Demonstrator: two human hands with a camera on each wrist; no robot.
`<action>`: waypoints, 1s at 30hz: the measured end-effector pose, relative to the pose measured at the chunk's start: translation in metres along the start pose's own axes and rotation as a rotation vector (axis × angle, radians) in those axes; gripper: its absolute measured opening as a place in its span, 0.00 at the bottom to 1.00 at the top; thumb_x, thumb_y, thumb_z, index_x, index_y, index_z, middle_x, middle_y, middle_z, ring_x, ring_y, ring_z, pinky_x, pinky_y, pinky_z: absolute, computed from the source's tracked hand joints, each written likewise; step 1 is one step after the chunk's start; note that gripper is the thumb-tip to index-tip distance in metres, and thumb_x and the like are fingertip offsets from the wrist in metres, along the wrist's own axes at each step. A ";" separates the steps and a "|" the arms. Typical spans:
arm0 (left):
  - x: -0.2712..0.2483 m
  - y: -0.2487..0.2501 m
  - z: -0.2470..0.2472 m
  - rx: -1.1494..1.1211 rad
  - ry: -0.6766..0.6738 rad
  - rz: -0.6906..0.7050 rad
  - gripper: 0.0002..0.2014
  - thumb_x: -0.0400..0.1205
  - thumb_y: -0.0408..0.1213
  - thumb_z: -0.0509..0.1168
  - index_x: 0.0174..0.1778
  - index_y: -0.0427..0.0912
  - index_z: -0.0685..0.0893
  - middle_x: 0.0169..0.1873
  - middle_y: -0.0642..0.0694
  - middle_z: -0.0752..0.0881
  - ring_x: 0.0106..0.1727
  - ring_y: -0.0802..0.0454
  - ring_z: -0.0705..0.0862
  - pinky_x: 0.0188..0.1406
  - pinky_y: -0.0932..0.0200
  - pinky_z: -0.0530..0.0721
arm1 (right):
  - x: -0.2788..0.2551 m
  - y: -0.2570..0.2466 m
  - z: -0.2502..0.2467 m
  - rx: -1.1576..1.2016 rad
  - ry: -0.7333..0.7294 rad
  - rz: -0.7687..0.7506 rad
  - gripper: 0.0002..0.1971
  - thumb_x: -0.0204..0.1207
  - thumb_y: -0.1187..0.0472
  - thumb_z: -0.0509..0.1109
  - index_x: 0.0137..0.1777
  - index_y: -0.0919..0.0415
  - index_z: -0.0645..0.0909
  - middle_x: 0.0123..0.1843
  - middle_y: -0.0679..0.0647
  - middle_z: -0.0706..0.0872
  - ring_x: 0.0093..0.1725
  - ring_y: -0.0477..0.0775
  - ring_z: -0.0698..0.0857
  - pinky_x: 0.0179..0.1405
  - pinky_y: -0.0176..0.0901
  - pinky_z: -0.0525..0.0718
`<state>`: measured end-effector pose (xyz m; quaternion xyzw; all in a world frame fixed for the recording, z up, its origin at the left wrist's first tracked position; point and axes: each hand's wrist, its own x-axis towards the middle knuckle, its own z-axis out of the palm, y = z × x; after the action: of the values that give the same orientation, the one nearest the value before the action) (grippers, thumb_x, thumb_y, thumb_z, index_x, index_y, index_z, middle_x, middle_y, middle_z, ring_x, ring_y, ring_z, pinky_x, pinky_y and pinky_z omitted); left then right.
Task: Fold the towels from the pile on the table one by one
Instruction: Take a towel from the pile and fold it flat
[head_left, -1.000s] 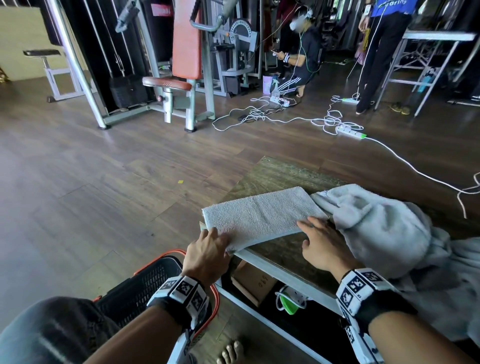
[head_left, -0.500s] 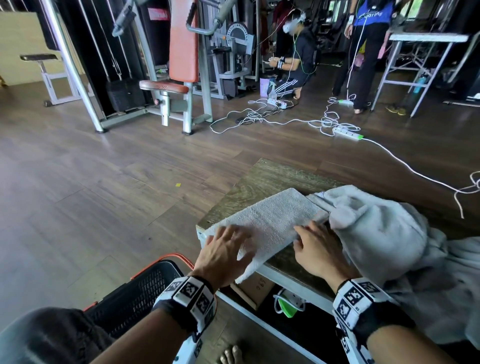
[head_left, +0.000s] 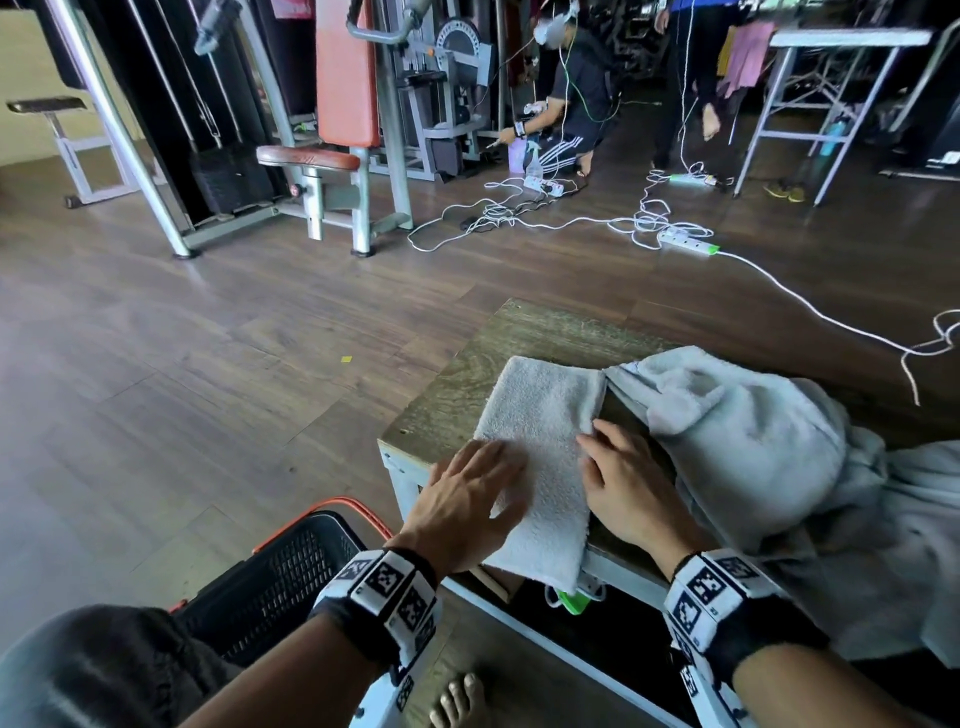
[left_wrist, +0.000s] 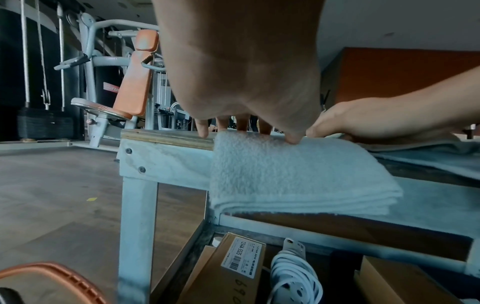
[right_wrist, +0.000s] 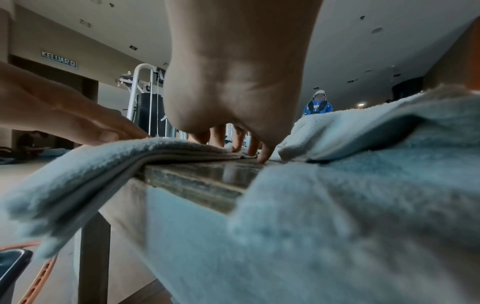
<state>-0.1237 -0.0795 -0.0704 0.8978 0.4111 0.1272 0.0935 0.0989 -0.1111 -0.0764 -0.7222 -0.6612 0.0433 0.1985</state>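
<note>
A folded grey-white towel (head_left: 540, 441) lies lengthwise on the wooden table (head_left: 524, 343), its near end hanging over the front edge (left_wrist: 298, 185). My left hand (head_left: 470, 493) lies flat on the towel's left side with fingers spread. My right hand (head_left: 621, 478) presses the towel's right edge with straight fingers (right_wrist: 255, 148). A heap of unfolded light towels (head_left: 748, 441) sits to the right, draping over the table's front (right_wrist: 337, 216).
A black basket with an orange rim (head_left: 291, 566) stands on the floor at the left of the table. Cardboard boxes (left_wrist: 233, 267) and a white power strip (left_wrist: 293, 273) lie on the shelf under the table. Gym machines, cables and two people are farther back.
The folded towel has been turned from lying crosswise to lying lengthwise, its end now over the front edge. My left hand moved from its near corner to lie flat on top.
</note>
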 end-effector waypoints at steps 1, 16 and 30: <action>0.001 0.001 0.000 0.005 0.002 -0.015 0.28 0.84 0.62 0.51 0.81 0.62 0.63 0.81 0.60 0.64 0.82 0.56 0.59 0.79 0.49 0.62 | 0.000 0.000 -0.001 -0.035 -0.010 0.041 0.19 0.83 0.55 0.62 0.73 0.52 0.79 0.79 0.53 0.72 0.74 0.58 0.72 0.70 0.52 0.77; 0.062 0.036 0.023 0.036 -0.063 0.036 0.35 0.82 0.61 0.38 0.85 0.49 0.57 0.86 0.48 0.57 0.87 0.48 0.49 0.84 0.41 0.53 | 0.054 0.006 -0.002 -0.028 -0.128 -0.001 0.27 0.88 0.51 0.52 0.86 0.56 0.60 0.89 0.50 0.55 0.88 0.49 0.52 0.87 0.45 0.50; 0.063 0.032 0.037 0.055 -0.120 -0.019 0.38 0.83 0.67 0.40 0.86 0.54 0.39 0.86 0.55 0.37 0.85 0.56 0.31 0.85 0.45 0.38 | 0.069 0.009 0.004 -0.031 -0.419 0.240 0.37 0.86 0.38 0.42 0.88 0.58 0.39 0.89 0.52 0.34 0.88 0.50 0.37 0.87 0.54 0.40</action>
<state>-0.0498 -0.0547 -0.0869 0.9021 0.4167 0.0609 0.0943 0.1140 -0.0439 -0.0696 -0.7738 -0.5979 0.2054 0.0393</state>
